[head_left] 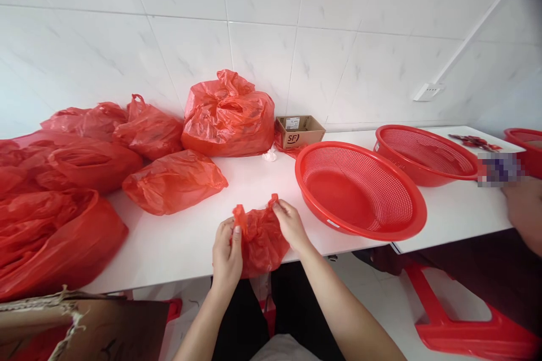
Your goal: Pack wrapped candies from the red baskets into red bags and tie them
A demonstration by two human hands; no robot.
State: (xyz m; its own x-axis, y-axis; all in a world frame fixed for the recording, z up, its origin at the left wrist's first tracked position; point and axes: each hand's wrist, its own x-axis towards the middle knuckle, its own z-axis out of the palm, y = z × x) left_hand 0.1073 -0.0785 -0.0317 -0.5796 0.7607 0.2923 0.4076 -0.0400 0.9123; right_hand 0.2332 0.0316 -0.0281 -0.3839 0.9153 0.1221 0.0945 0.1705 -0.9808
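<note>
A small red plastic bag (261,242) sits at the front edge of the white table (186,237), right in front of me. My left hand (226,254) pinches the bag's left handle, fingers closed on the plastic. My right hand (290,224) grips the right handle, pulling it up and outward. A large red perforated basin (359,189) stands just to the right of my right hand, with nothing in it.
Several filled red plastic bags (228,115) crowd the table's left and back. A small cardboard box (300,131) sits by the tiled wall. A second red basin (425,153) lies further right, near another person's arm (525,211). A red stool (470,321) stands below.
</note>
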